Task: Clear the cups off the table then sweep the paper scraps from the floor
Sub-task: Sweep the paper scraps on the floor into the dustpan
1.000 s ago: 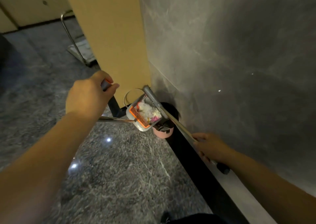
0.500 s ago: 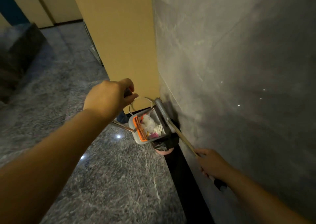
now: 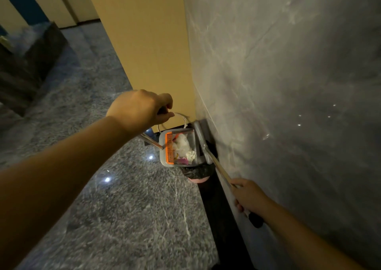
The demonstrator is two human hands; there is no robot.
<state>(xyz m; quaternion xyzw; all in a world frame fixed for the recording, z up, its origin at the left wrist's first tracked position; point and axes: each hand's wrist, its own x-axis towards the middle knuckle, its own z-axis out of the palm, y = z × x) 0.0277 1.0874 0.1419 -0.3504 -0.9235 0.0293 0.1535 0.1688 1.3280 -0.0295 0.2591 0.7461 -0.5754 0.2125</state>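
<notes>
The left hand [image 3: 142,109] clenches the dustpan's metal handle; the grey plastic dustpan [image 3: 179,149] below it holds crumpled paper scraps [image 3: 182,146]. The right hand [image 3: 248,195] grasps the slim broom handle [image 3: 218,167].

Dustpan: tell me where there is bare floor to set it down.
Bare marble floor lies left of the dark baseboard strip, below the left hand and its forearm. The corner is crowded: the dustpan full of paper scraps hangs over the pink bin, with the broom, held by the right hand, along the wall.
</notes>
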